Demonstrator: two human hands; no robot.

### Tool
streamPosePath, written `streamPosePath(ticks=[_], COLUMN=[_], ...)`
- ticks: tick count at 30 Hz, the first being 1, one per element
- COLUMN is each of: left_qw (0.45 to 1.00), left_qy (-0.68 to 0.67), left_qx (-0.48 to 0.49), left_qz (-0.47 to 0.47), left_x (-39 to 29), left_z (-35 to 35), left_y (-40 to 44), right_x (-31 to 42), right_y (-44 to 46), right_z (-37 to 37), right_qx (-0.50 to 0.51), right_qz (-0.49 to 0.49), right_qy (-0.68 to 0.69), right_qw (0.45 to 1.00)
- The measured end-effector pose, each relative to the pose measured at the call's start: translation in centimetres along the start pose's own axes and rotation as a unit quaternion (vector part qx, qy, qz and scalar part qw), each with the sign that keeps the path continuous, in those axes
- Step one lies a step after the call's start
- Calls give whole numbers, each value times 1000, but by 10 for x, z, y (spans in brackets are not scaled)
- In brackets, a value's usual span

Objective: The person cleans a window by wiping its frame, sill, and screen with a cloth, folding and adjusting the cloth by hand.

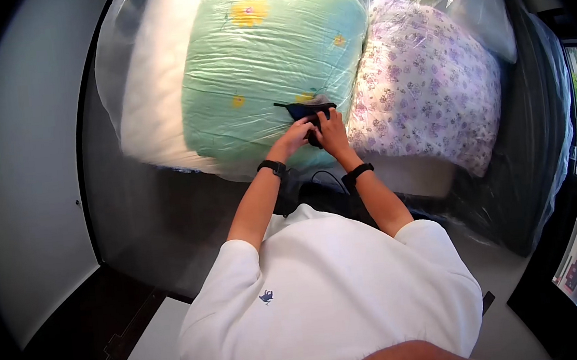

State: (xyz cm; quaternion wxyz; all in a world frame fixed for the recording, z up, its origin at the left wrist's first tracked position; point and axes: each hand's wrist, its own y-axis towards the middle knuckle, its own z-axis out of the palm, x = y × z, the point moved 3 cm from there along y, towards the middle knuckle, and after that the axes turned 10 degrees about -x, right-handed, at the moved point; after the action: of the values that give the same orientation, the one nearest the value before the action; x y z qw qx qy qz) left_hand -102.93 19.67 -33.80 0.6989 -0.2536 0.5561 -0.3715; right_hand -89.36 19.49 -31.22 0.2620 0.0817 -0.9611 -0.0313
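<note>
Dark cloth item point(301, 110): a small, soft, bunched thing with a grey patch point(320, 100) at its far side, held between both hands over the lower edge of the green flowered quilt point(258, 66); whether it touches the quilt cannot be told.
Left hand point(295, 137): grasping the near left part with bent fingers, probably to steady the limp fabric.
Right hand point(332, 134): grasping the right part, fingers laid over the top; the thumb's exact grip is hidden.
Reason for the hold: the hands are close together, seemingly because such a small, floppy thing needs support from both sides to keep its shape.
Bedding: the green quilt lies between white bedding point(151, 96) and a purple-flowered quilt point(424, 86), with clear plastic point(487, 15) over them, likely as a guard against dust.
Pointing: a thin, dark tip reaches out to the person's left, slightly away from the body.
Long axis: roughly crosswise to the forearms, though a lower fold drops between the hands toward the person, so the full outline is uncertain.
</note>
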Motion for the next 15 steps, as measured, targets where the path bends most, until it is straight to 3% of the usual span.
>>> streamPosePath(ticks=[1, 6, 8, 13, 15], left_qw=[999, 993, 989, 979, 966], left_qy=[-13, 107, 135, 24, 29], left_qx=[50, 41, 0, -162, -226], left_qz=[-11, 27, 59, 124, 122], left_x=[4, -11, -43, -78, -77], left_z=[8, -33, -71, -226, -285], left_y=[-4, -23, -47, -73, -82], right_x=[-7, 8, 38, 126, 166], right_y=[-6, -5, 16, 73, 89], right_z=[2, -5, -16, 5, 37], right_qx=[2, -98, -148, -254, -206], right_qz=[-3, 51, 66, 107, 73], right_qy=[-1, 88, 111, 181, 171], right_qw=[1000, 990, 981, 944, 961])
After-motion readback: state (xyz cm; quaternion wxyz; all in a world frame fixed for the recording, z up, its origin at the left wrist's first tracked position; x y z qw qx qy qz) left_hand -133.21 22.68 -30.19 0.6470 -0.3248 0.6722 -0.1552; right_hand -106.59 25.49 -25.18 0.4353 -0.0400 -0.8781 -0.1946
